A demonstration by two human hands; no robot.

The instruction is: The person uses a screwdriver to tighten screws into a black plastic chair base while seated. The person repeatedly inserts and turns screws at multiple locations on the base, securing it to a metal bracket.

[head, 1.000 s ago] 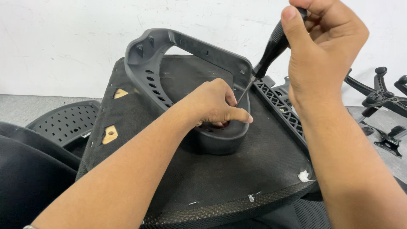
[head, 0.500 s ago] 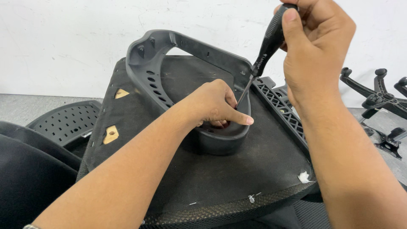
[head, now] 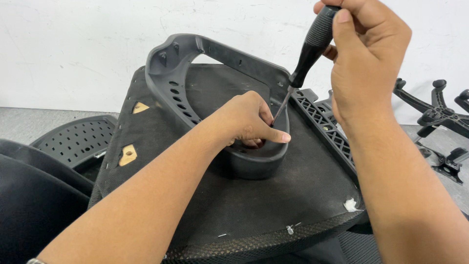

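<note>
**Fingers steadying a screwdriver tip in a chair armrest base**

Fingers [head: 273,137] of the left hand [head: 246,120] are curled into the hollow foot of the armrest [head: 195,78], pinched close about the tip of the screwdriver [head: 305,58]; whether they hold a screw cannot be told, since the hand hides the spot. The right hand [head: 366,63] is closed fully around the ribbed black handle, thumb laid along it, with the thin shaft slanting down and to the left into the hollow. The armrest, a grey plastic loop, stands on the fabric-covered underside of the seat [head: 273,215], which lies tilted with its mesh edge nearest the camera.

Done well, the step likely calls for the shaft to stay in line with the fastener, firm downward pressure from the right hand, and the left fingertips kept clear of the tip in case it slips. Beyond the seat lie a perforated panel [head: 78,139] at left and a star base [head: 437,115] at right, against a white wall [head: 73,49].
</note>
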